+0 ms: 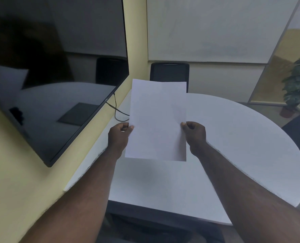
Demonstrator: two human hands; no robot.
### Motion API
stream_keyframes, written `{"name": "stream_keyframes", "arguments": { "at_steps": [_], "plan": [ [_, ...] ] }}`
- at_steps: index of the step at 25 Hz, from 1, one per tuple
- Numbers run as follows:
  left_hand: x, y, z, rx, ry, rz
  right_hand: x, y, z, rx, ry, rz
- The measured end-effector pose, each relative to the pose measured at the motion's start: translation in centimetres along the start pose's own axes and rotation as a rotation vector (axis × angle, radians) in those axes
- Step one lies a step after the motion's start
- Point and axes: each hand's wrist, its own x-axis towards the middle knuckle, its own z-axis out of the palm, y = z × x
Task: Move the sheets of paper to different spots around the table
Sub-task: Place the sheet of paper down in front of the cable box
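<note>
While both forearms are stretched forward from the bottom of the frame, a white sheet of paper (158,120) is held in the air above the white desk (242,137), clear of its surface, with a soft shadow cast below it. The left hand (119,135) is pinched on the sheet's left edge, thumb on the near face and fingers curled behind; the right hand (194,134) is pinched on the right edge in the same way, at about the same height. The sheet is carried nearly upright and flat, its lower edge nearest the viewer. Whether one sheet or several are held together cannot be told.

For the step in hand, judged to be the carrying of the paper to a new spot, the two grips are best kept level and lightly apart so that no buckle is made, and the sheet is best lowered flat onto a bare part of the desk before either pinch is let go.

Farther off, a black cable (117,111) is seen trailing onto the desk by the yellow wall. A dark wall-mounted screen (57,76) is hung at left. Beyond the desk, a black chair (169,71) is drawn up, and a potted plant (298,85) is stood at far right.
</note>
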Motion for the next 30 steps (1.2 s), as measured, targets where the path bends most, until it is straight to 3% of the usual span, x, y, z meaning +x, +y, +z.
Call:
{"name": "stream_keyframes", "arguments": {
  "at_steps": [10,19,30],
  "plan": [
    [4.4,-4.7,0.9,0.037,-0.057,-0.056,2.9,3.5,2.7,-0.031,0.034,0.043],
    [9.2,-9.4,1.3,0.058,-0.209,-0.088,4.4,6.9,5.8,-0.054,0.179,0.108],
    [10.9,-18.8,3.3,0.081,-0.270,-0.261,6.6,15.5,8.3,-0.209,0.189,0.267]
  ]
}}
